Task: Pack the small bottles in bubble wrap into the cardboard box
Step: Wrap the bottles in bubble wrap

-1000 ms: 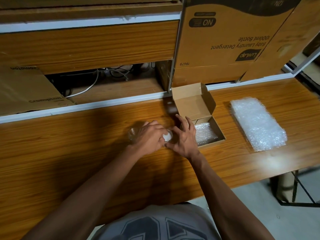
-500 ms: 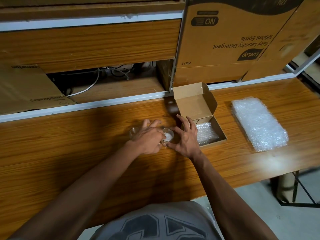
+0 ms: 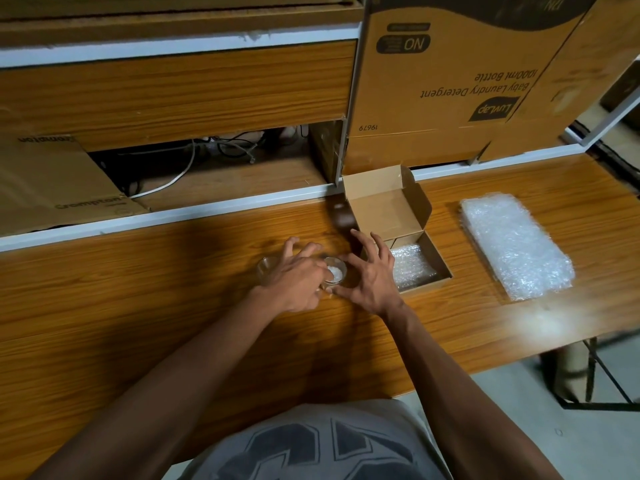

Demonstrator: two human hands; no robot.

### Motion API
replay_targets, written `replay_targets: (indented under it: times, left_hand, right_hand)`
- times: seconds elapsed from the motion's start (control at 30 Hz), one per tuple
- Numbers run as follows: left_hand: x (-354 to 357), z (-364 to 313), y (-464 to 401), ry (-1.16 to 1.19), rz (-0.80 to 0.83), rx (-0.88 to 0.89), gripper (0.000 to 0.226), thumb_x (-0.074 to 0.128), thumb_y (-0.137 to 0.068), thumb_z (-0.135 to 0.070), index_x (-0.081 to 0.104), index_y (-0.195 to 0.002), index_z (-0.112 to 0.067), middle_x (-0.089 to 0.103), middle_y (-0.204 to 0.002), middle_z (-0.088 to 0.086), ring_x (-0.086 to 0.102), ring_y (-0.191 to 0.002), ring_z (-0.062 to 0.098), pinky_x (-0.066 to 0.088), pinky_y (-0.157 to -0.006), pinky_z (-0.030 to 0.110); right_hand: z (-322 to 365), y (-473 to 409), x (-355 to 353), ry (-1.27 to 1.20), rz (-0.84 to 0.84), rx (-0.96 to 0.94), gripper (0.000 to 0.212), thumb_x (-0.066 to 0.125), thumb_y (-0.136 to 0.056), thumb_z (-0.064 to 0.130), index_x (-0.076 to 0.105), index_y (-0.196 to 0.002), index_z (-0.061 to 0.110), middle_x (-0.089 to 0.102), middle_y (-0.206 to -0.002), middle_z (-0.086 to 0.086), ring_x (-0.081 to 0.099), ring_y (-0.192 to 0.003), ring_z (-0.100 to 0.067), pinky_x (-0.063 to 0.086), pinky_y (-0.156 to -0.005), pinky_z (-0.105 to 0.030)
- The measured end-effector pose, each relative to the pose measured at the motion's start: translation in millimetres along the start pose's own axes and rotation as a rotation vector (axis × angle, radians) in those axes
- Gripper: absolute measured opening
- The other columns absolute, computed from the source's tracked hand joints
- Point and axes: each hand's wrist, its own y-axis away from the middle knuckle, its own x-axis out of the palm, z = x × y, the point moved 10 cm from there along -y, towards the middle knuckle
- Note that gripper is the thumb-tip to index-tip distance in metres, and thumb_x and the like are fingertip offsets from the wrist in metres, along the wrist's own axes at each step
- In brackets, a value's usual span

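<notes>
- The left hand (image 3: 294,280) lies over two small clear bottles on the table (image 3: 138,306), fingers bent down around the near one; whether it truly grips is hard to tell.
- The right hand (image 3: 369,275) has its fingers spread and arched, thumb tip by the same bottle's rim, holding nothing.
- That small bottle (image 3: 334,274) stands open-mouthed just left of the cardboard box (image 3: 427,271), something white inside; a second bottle (image 3: 266,268) peeks out farther left of the box.
- The box, lid flap up, holds a bubble-wrapped bundle (image 3: 410,268).
- A stack of bubble wrap (image 3: 516,245) lies well right of the box.
- Compared with half a second ago, little has shifted: both hands stay around the bottle, the right fingers slightly wider.
- Both forearms reach forward, converging left of the box.
</notes>
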Motion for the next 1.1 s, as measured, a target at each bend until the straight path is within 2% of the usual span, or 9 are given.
replay_targets:
  times: [0.1,0.27,0.5,0.63,0.93,1.1]
  left_hand:
    - [0.7,-5.8,6.8,-0.016,-0.062,0.017,0.055,0.065,-0.090,-0.037,0.061,-0.145,-0.034,0.052,-0.156,-0.014,0.022,-0.154,0.022,0.009,-0.121,0.063]
    - [16.3,-3.0,8.4,0.025,0.032,-0.014,0.071,0.068,-0.088,-0.035,0.046,-0.156,-0.041,0.037,-0.166,-0.019,0.001,-0.161,0.030,0.001,-0.122,0.070]
    - [9.1,-5.0,-5.2,-0.003,0.128,0.004,0.063,0.069,-0.087,-0.030,0.057,-0.148,-0.041,0.043,-0.161,-0.018,0.001,-0.161,0.030,0.008,-0.119,0.068]
    - [-4.1,1.6,-1.5,-0.041,0.019,0.007,0.048,0.069,-0.089,-0.036,0.068,-0.137,-0.036,0.054,-0.152,-0.011,0.015,-0.157,0.026,0.009,-0.120,0.066]
    - [2.9,3.4,-5.0,0.007,0.105,0.012,0.042,0.072,-0.086,-0.032,0.073,-0.127,-0.036,0.061,-0.147,-0.013,0.016,-0.160,0.020,-0.005,-0.123,0.068]
    - [-10.0,-3.4,-3.6,0.006,0.038,0.069,0.045,0.068,-0.090,-0.036,0.067,-0.135,-0.039,0.057,-0.151,-0.012,0.018,-0.158,0.024,0.001,-0.121,0.069]
  right_hand:
    - [0.3,1.2,-0.1,0.002,-0.006,0.003,0.070,0.080,-0.070,0.074,0.071,-0.126,0.032,0.025,-0.170,-0.001,0.015,-0.156,-0.039,0.030,-0.114,-0.062]
    - [0.1,1.1,1.1,0.004,0.008,0.006,0.069,0.084,-0.070,0.069,0.070,-0.127,0.032,0.024,-0.171,-0.001,0.015,-0.156,-0.039,0.031,-0.114,-0.064]
    - [0.9,2.1,-0.4,-0.007,0.009,0.010,0.069,0.082,-0.071,0.072,0.071,-0.125,0.031,0.024,-0.171,-0.001,0.014,-0.156,-0.039,0.032,-0.112,-0.063]
    - [2.1,1.2,0.0,0.003,0.023,0.010,0.067,0.083,-0.070,0.070,0.071,-0.124,0.032,0.022,-0.171,0.001,0.013,-0.156,-0.039,0.032,-0.112,-0.063]
    - [4.7,2.7,2.1,0.002,0.025,0.013,0.070,0.078,-0.072,0.075,0.068,-0.129,0.036,0.022,-0.172,0.001,0.013,-0.157,-0.040,0.030,-0.113,-0.064]
    - [4.6,1.9,-0.1,0.006,0.023,0.015,0.069,0.082,-0.071,0.070,0.068,-0.130,0.037,0.021,-0.172,0.001,0.013,-0.156,-0.042,0.031,-0.113,-0.067]
